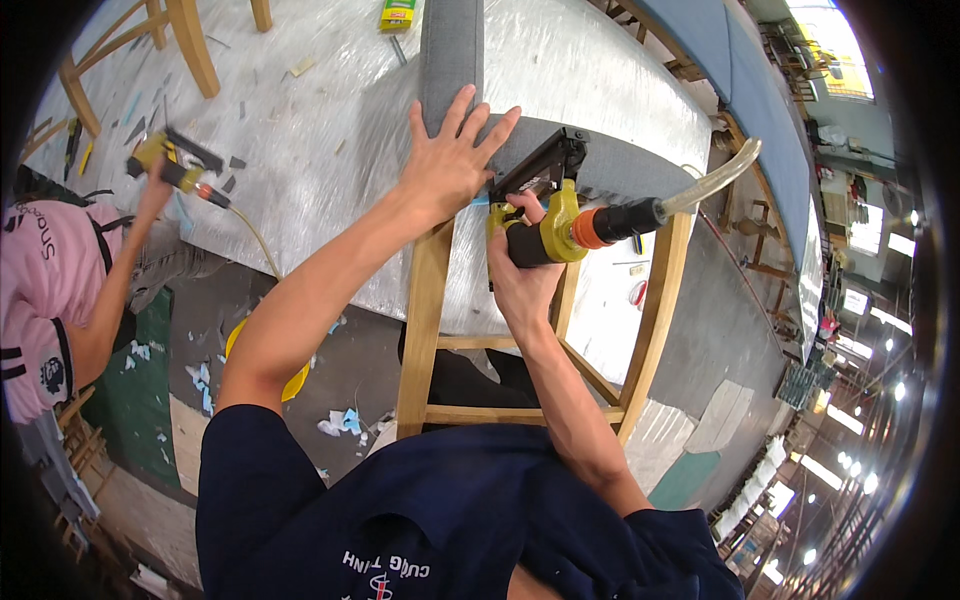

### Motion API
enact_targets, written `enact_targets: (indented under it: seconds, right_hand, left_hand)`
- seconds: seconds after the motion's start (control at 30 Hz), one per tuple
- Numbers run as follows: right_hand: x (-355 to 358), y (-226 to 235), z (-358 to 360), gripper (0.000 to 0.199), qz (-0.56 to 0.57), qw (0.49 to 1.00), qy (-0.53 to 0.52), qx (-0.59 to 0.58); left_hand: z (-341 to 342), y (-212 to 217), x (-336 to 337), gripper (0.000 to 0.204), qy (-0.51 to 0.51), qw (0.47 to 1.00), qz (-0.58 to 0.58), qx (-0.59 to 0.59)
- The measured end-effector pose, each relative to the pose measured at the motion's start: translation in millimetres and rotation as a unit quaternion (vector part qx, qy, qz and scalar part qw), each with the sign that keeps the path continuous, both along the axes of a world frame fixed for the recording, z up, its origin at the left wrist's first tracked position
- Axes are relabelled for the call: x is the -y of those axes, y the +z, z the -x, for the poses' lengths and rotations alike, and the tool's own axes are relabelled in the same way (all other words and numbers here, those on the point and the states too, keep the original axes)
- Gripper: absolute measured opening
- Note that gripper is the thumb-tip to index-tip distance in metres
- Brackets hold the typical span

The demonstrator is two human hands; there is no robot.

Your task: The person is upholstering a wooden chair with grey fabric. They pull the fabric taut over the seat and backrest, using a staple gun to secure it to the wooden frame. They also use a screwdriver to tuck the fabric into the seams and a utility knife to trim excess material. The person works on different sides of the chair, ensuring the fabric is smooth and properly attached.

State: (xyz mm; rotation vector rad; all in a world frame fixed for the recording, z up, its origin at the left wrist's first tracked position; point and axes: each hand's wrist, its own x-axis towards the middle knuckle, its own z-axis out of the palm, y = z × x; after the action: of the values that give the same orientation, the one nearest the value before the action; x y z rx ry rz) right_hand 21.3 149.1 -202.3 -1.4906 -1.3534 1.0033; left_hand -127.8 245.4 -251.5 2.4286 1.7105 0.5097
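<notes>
A wooden chair frame (424, 330) with grey upholstery (452, 60) lies on a table wrapped in clear plastic film. My left hand (452, 165) is spread with its fingers apart, pressing on the grey fabric where two padded parts meet. In my right hand (530, 260) is a yellow and black pneumatic staple gun (562, 225), my fingers wrapped round its grip. Its black nose rests at or close to the grey fabric, just right of my left hand; whether it touches, I cannot tell. From its orange and black coupling runs a clear air hose (712, 178).
At the left, a co-worker in a pink shirt (45, 260) holds another staple gun (165, 165). Fabric scraps and a yellow-green box (397, 14) lie on the plastic-covered table (300, 130). Blue-grey padded panels (735, 90) stretch along the right. Scraps litter the floor (375, 370).
</notes>
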Motion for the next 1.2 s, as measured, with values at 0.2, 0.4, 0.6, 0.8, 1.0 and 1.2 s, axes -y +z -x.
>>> enact_targets:
  seconds: [0.2, 0.4, 0.6, 0.8, 1.0, 1.2]
  right_hand:
    - [-11, -9, 8, 0.03, -0.09, 0.995, -0.007, 0.031]
    - [-9, 1, 0, 0.032, -0.053, 0.998, -0.001, 0.035]
    - [-11, -1, 4, 0.033, -0.058, 0.998, -0.005, 0.037]
    - [-16, -19, 8, 0.034, -0.134, 0.986, 0.017, 0.102]
    - [-12, -13, 8, 0.032, -0.05, 0.998, -0.025, 0.03]
    - [-4, 25, -10, 0.035, -0.001, 0.999, -0.01, 0.034]
  left_hand:
    - [-5, -2, 1, 0.105, 0.021, 1.0, 0.004, 0.022]
    - [32, -13, -16, 0.113, -0.031, 0.985, -0.022, 0.168]
    - [10, 12, -7, 0.11, 0.103, 0.976, 0.181, 0.062]
    - [2, 5, 1, 0.111, 0.118, 0.977, 0.148, 0.098]
    - [20, 2, -6, 0.1, 0.058, 0.975, 0.187, 0.108]
    - [36, 14, -64, 0.063, 0.033, 0.985, 0.155, 0.061]
